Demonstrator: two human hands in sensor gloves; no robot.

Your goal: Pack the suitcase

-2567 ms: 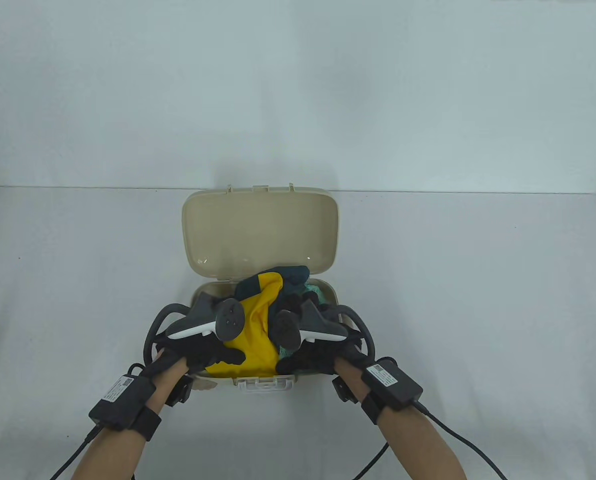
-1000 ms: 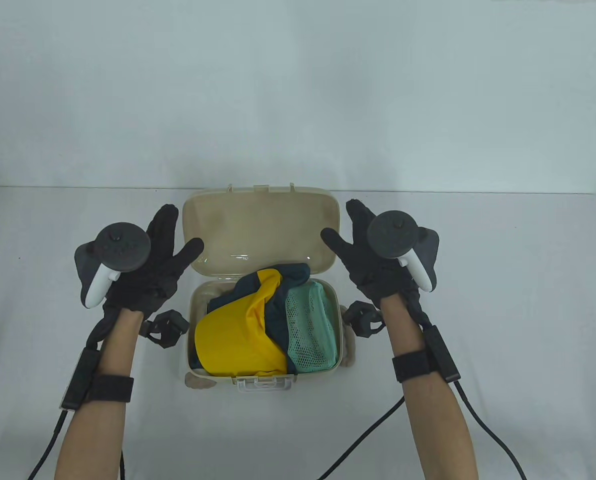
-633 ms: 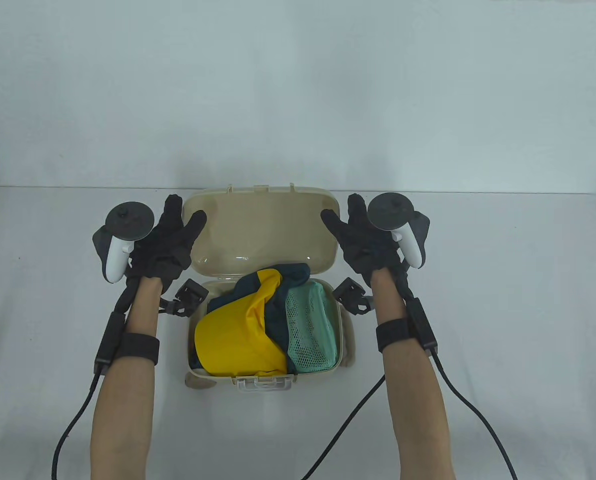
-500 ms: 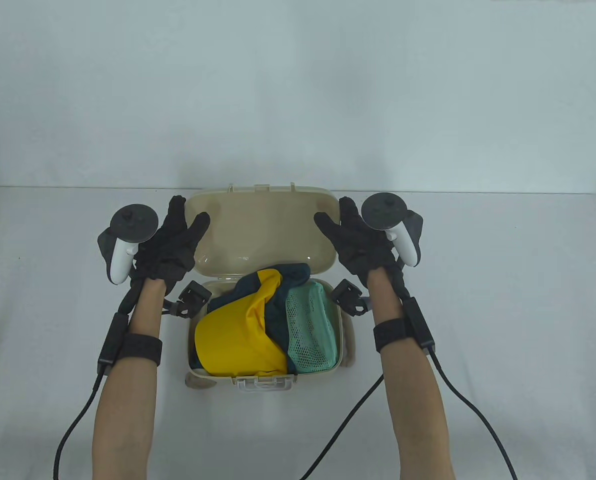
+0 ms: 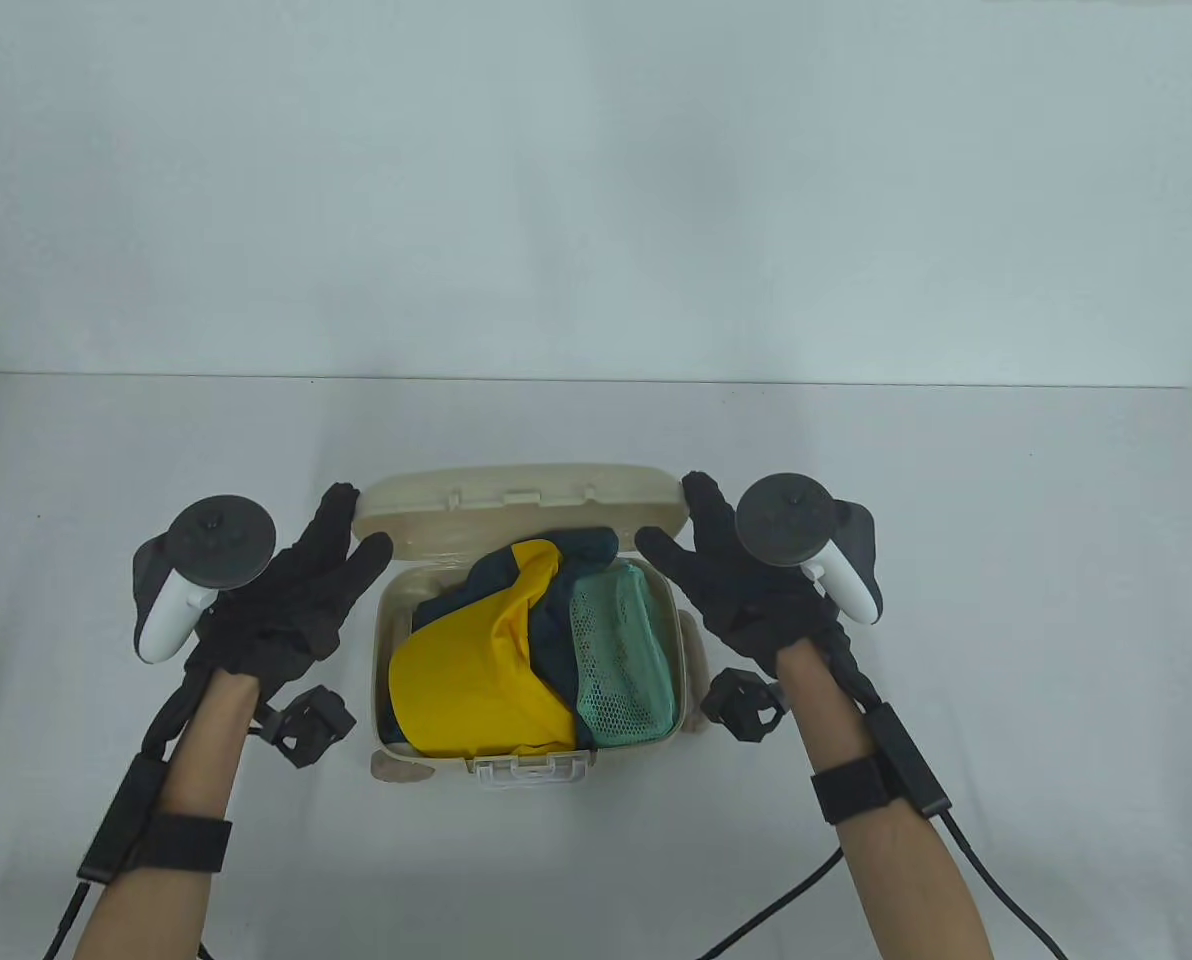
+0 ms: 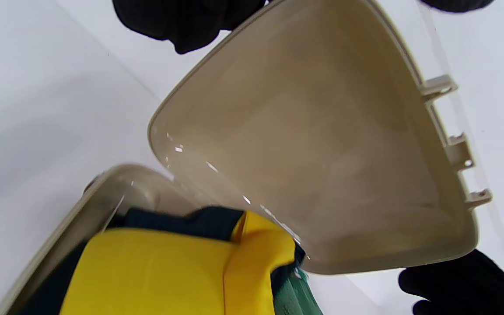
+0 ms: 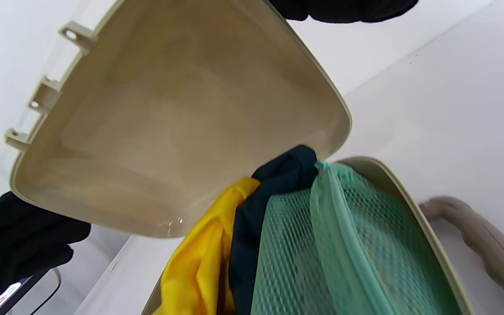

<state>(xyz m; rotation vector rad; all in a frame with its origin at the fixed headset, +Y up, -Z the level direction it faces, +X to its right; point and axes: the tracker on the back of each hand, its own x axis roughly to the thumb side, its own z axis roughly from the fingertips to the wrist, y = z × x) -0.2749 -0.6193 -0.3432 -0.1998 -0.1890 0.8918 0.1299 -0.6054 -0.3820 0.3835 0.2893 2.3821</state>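
Left hand (image 5: pixel 291 590) at the left end of the half-lowered lid (image 5: pixel 516 500), fingers straight, thumb spread, touching its edge, gripping nothing. Beige suitcase (image 5: pixel 396 745) mid-bench (image 5: pixel 1006 560), holding yellow cloth (image 5: pixel 476 670) on the left, dark blue garment (image 5: pixel 551 620) in the middle, green mesh bag (image 5: pixel 621 660) on the right. Right hand (image 5: pixel 746 585) mirrored at the lid's right end, fingers likewise straight against its edge, nothing clasped.
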